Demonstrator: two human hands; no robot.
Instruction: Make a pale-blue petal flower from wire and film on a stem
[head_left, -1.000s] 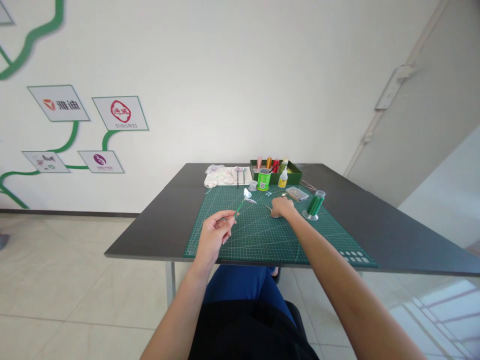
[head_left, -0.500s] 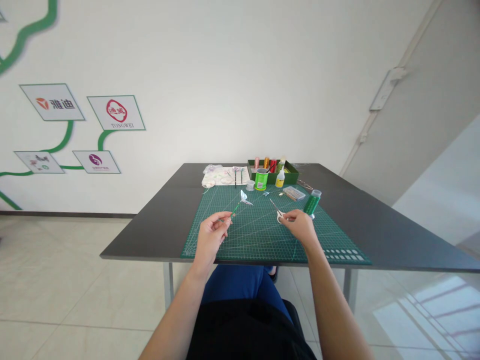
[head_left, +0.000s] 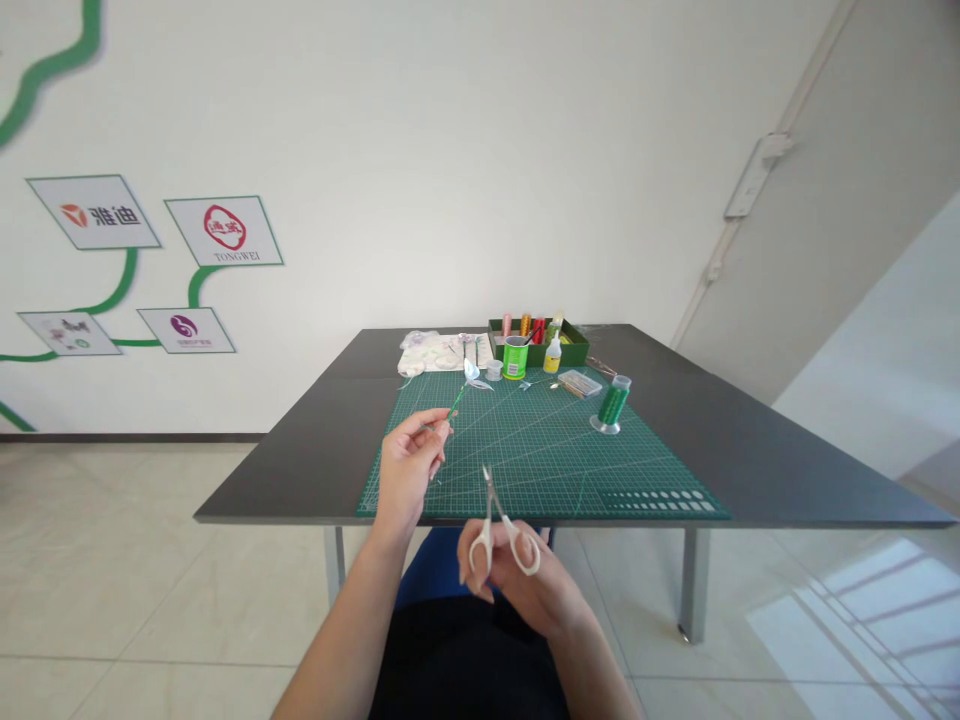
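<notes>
Between thumb and fingers my left hand [head_left: 409, 465] pinches the green stem of a small artificial flower [head_left: 471, 372]. Its pale white-blue petals point up and away from me. My right hand [head_left: 517, 575] holds white-handled scissors [head_left: 488, 500] close to the table's front edge, palm turned up, the handles spread and the tips pointing away. The scissors are apart from the flower. Under the left hand and in front lies a green cutting mat [head_left: 540, 440]. A spool of green thread [head_left: 613, 402] stands on the mat to the right.
At the back stand a dark green box [head_left: 576, 352] with thread spools, a green can [head_left: 514, 358], a glue bottle [head_left: 553, 354] and a small white tub [head_left: 493, 370]. A clear case [head_left: 580, 384] lies on the mat. White cloth [head_left: 424, 352] lies back left on the black table [head_left: 300, 440].
My right hand has taken the scissors from beside the thread spool toward me and left, turning palm up. The scissors' handles have spread. The flower has shifted slightly left and up in the view.
</notes>
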